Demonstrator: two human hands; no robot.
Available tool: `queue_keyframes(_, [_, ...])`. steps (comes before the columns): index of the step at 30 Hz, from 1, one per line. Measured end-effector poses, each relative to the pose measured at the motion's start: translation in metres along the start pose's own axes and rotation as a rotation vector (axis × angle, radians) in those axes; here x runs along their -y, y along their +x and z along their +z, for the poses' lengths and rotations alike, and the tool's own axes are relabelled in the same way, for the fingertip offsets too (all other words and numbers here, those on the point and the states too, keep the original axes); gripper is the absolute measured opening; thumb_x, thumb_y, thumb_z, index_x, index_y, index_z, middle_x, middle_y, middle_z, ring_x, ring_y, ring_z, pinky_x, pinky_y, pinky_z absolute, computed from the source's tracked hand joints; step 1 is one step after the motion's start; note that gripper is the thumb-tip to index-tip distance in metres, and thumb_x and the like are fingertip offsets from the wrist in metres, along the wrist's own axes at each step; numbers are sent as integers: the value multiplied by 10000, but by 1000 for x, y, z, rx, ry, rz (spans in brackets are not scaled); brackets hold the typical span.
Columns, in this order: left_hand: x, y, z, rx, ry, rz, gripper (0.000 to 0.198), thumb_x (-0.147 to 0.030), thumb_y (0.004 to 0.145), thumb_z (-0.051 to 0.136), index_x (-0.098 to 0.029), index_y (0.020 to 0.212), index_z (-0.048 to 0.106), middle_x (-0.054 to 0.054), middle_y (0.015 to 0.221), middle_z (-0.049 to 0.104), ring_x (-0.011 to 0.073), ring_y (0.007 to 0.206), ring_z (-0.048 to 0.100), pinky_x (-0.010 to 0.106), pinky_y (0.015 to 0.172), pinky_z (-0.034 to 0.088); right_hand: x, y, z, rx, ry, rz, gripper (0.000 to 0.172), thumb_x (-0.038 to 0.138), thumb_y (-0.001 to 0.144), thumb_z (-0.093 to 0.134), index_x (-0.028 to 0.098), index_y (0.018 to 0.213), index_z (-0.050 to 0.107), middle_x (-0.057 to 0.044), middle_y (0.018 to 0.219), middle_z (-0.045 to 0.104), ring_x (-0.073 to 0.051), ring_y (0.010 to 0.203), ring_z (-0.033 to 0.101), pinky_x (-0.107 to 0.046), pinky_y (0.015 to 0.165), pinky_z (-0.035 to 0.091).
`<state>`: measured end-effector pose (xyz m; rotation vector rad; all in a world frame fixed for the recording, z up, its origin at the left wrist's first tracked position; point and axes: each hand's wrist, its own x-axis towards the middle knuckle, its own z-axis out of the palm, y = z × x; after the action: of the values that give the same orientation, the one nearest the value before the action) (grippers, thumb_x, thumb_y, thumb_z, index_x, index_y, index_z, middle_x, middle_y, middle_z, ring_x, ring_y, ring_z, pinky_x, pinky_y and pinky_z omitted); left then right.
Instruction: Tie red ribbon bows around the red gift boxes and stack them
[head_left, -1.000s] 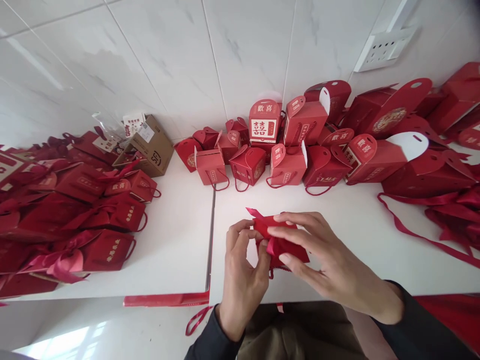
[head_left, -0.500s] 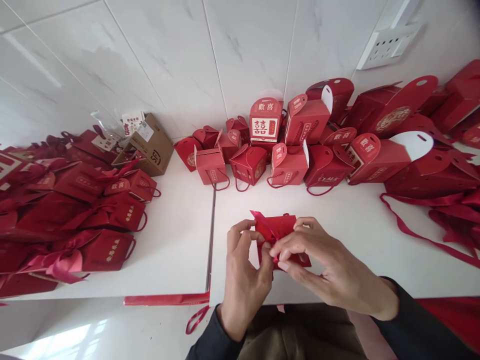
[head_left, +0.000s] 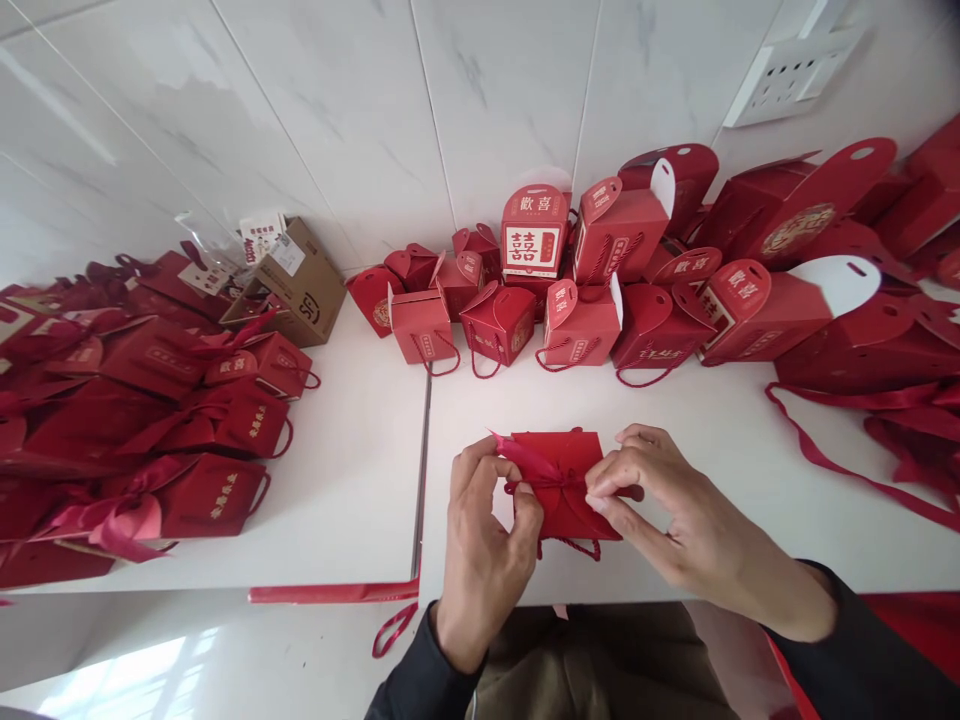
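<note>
A small red gift box (head_left: 551,515) sits on the white table between my hands, its top flaps folded over and a cord handle hanging on the near side. A magenta ribbon (head_left: 536,465) crosses its top and is gathered in a knot near the middle. At the box's left side, my left hand (head_left: 487,530) pinches a loop of the ribbon between thumb and forefinger. Over the right side, my right hand (head_left: 667,510) closes thumb and fingers on the ribbon's other part, which the fingertips mostly hide.
Several red gift boxes (head_left: 577,325) stand in rows along the tiled wall. Ribbon-tied boxes (head_left: 217,495) crowd the left table, near an open cardboard box (head_left: 304,290). Loose ribbon (head_left: 840,465) lies at the right. A seam (head_left: 424,470) divides the tables.
My right hand has drawn away to the right from the box's middle, and my left hand has shifted slightly left. The ribbon knot now shows between them.
</note>
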<state>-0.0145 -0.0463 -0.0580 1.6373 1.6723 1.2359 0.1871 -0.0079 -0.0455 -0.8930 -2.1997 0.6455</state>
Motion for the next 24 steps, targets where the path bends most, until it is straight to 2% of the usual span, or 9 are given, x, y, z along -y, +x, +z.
queue_keyframes(3, [3,0,-4,2,-46,-17,111,-144,926,511,-229,863,545,67,1050,628,242,1034,601,400,910,472,1,-4,-6,-14,72,78,55,242,1018,567,291,1011,590,-16,980,716,-242,972,648,-456,968,507])
queue_keyframes(4, [4,1,-7,3,-82,-33,83,-166,943,514,-235,918,554,66,1082,634,240,1061,599,403,929,469,2,-7,-8,-25,93,130,113,285,1028,564,305,1129,611,-32,1103,717,-253,1079,649,-443,983,524])
queue_keyframes(6, [6,3,-12,15,-168,-84,113,-235,987,506,-255,1082,565,68,1196,636,238,1130,592,412,971,462,0,-12,-13,-33,98,250,341,369,1050,538,348,1390,546,-45,1351,650,-261,1242,615,-394,953,572])
queue_keyframes(8, [6,7,-16,43,-230,-145,216,-324,1021,492,-275,1221,557,77,1315,617,244,1201,579,419,1000,457,-3,-16,-16,-3,71,333,437,422,1060,521,389,1493,474,-33,1452,597,-254,1273,613,-353,906,602])
queue_keyframes(11, [6,14,-16,83,-250,-213,275,-413,1016,516,-268,1230,610,89,1344,631,260,1196,595,420,993,463,-9,-19,-14,6,71,379,384,469,1046,554,371,1416,557,-39,1372,651,-253,1212,654,-327,861,616])
queue_keyframes(15, [5,25,-9,125,-266,-219,246,-401,976,585,-254,1152,674,88,1289,681,260,1149,629,417,993,458,-12,-22,-11,-107,100,479,295,507,1033,568,313,1235,664,-52,1153,727,-246,1048,718,-266,680,609])
queue_keyframes(18, [7,32,-4,174,-298,-196,173,-354,969,600,-245,1069,691,81,1249,702,252,1166,636,402,1004,448,-12,-27,-10,-126,118,510,271,513,1034,567,331,1209,665,-31,1164,730,-229,1080,715,-256,757,609])
queue_keyframes(21, [8,35,-3,180,-318,-222,130,-326,953,614,-219,909,672,83,1195,711,248,1113,656,394,966,471,-11,-32,-9,-106,127,510,319,532,1014,590,341,1264,644,-39,1217,713,-242,1153,690,-274,817,607])
queue_keyframes(24, [4,30,-4,119,-286,-177,103,-292,968,572,-223,953,646,87,1164,701,245,1088,657,404,951,493,-9,-36,-10,-124,110,517,345,535,1006,599,335,1285,625,-42,1173,710,-246,1128,693,-291,830,600])
